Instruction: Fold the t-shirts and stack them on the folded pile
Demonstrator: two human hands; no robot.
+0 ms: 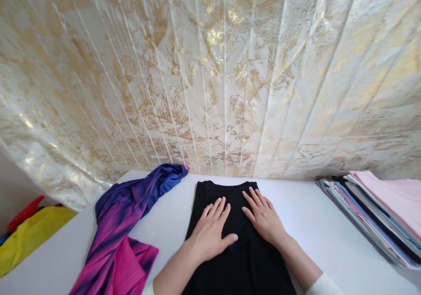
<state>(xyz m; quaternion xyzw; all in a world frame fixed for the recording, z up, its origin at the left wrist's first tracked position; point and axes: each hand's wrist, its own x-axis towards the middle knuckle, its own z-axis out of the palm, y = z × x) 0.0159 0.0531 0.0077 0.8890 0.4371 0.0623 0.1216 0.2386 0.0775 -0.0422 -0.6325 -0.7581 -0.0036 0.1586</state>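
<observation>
A black shirt (237, 260) lies on the white table in front of me, its sides folded in to a narrow shape and its neckline at the far end. My left hand (212, 231) rests flat on its left part, fingers spread and thumb pointing right. On the upper right part lies my right hand (263, 216), palm down, with its fingers apart and pointing up and left. Neither hand grips the cloth. The near end of the shirt runs out of the bottom of the view.
Left of the shirt a crumpled purple, blue and pink garment (121, 225) lies on the white table (315, 225). A stack of folded clothes (378, 216) stands at the right. Yellow cloth (36, 233) and red cloth (26, 211) lie at far left. A gold-patterned curtain (210, 76) hangs behind.
</observation>
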